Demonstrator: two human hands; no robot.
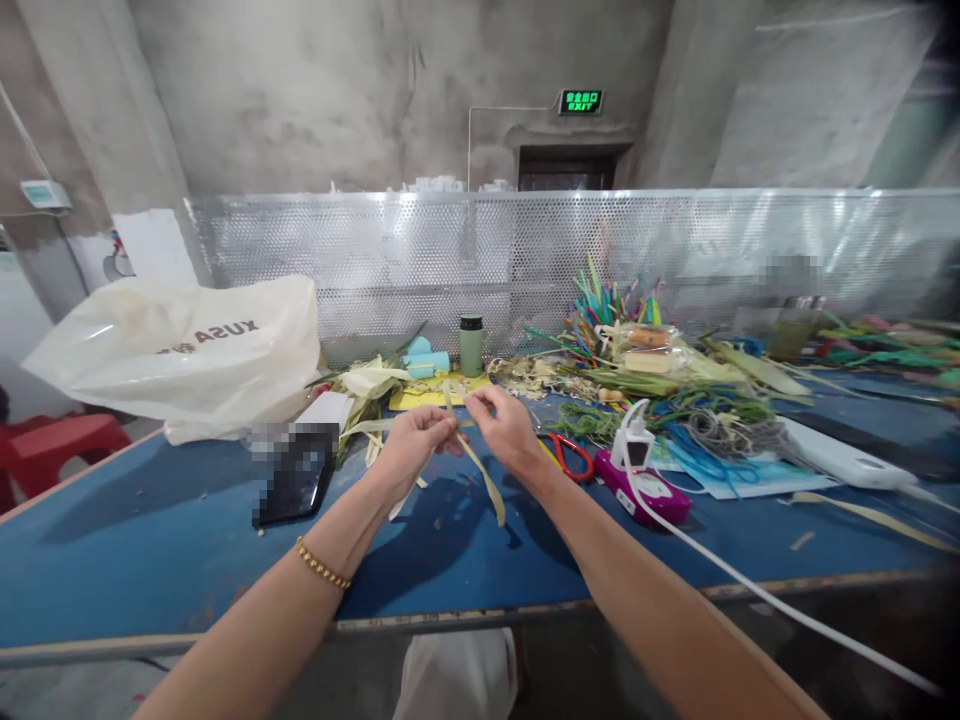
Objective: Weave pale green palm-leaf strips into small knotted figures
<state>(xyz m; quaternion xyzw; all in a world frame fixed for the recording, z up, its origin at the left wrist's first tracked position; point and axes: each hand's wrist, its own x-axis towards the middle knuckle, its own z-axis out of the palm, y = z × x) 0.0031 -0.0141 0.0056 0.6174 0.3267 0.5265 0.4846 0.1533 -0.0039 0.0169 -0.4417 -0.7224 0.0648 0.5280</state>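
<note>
Above the middle of the blue table, my left hand [416,440] is closed in a pinch on a narrow, pale yellow-green leaf strip [486,482]. The strip's free end hangs down towards the table, slightly curled. More thin pale pieces dangle below the left fingers. My right hand [504,428] is close beside the left one, thumb and fingers pressed together at the strip's upper part; its exact hold is too small to make out fully. A gold bead bracelet [322,565] circles my left wrist. Red-handled scissors [574,458] lie just right of my right wrist.
A dark phone [300,475] and large white bag [195,350] are left. A green bottle [471,346] stands behind my hands. To the right are a purple power strip [651,496] with a white cable [720,565], tangled cords [731,432] and colourful stems [611,310].
</note>
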